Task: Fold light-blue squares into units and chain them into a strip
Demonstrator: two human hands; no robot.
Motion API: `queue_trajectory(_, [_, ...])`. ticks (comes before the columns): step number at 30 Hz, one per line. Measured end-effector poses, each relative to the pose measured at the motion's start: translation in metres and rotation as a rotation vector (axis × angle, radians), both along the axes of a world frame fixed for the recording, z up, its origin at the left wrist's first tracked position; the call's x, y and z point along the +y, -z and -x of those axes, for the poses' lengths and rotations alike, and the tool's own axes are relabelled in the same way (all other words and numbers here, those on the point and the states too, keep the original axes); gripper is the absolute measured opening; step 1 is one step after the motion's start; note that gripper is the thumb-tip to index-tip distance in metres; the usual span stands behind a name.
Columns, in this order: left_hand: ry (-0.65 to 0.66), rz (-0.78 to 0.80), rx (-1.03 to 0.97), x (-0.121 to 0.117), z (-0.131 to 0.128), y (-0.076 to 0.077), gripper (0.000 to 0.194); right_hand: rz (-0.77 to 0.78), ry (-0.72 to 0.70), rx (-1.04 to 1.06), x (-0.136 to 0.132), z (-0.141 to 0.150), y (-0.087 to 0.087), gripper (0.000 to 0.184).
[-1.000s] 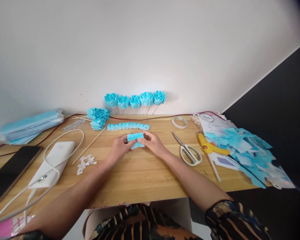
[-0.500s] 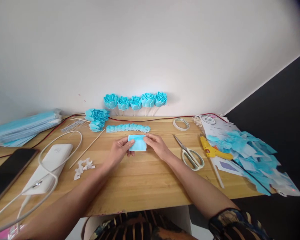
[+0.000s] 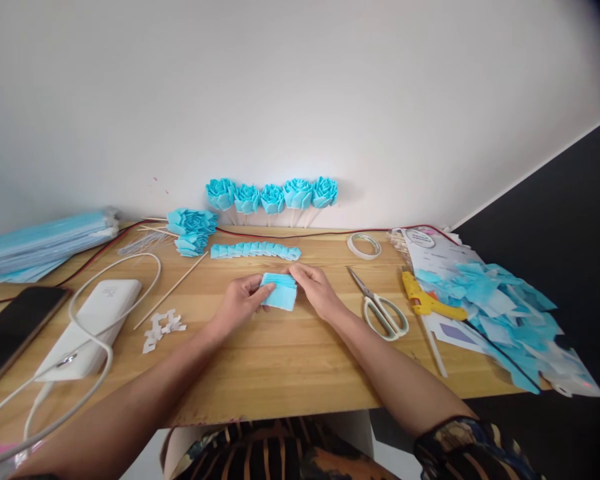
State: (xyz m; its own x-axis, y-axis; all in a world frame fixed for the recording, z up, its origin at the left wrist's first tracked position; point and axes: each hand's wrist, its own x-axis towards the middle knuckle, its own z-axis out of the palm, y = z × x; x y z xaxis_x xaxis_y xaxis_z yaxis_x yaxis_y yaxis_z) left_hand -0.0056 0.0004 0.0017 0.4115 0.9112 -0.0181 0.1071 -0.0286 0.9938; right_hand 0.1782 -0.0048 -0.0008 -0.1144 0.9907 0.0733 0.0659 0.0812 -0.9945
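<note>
A small stack of light-blue mask fabric pieces (image 3: 281, 296) is held above the front middle of the table. My left hand (image 3: 245, 298) pinches its left side, thumb on top and fingers beneath. At the upper right corner, my right hand (image 3: 314, 287) has its fingers closed against the stack's edge. Behind the hands lies a row of folded blue petals (image 3: 255, 251). White-handled scissors (image 3: 383, 313) rest to the right of my right hand, and a thin wooden stick (image 3: 173, 290) lies left of my left hand.
Several blue fabric roses (image 3: 271, 198) on sticks lean on the wall; more roses (image 3: 193, 230) lie left. A tape roll (image 3: 364, 246), yellow glue gun (image 3: 425, 297) and cut fabric pile (image 3: 505, 313) are right. Left are masks (image 3: 50, 241), a phone (image 3: 17, 333) and a cabled power bank (image 3: 93, 327).
The stack has tilted, its right side dropping lower, and its layered top edges now show fanned. My right hand has shifted from its right side to the upper right corner. The view moved slightly.
</note>
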Motion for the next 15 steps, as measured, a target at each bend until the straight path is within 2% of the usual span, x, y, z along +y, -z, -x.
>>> queue_trajectory(5, [-0.09, -0.022, -0.011, 0.003, 0.002, 0.003, 0.033, 0.055, -0.144, 0.055, 0.001, -0.001, 0.0, 0.036])
queue_trajectory(10, [-0.089, -0.023, -0.039, 0.003, 0.002, 0.001, 0.034, 0.048, -0.056, 0.038, 0.001, 0.003, 0.009, 0.029])
queue_trajectory(15, [-0.034, 0.046, -0.134, 0.004, 0.004, 0.001, 0.033, 0.033, -0.062, 0.011, 0.0, 0.002, 0.004, 0.03])
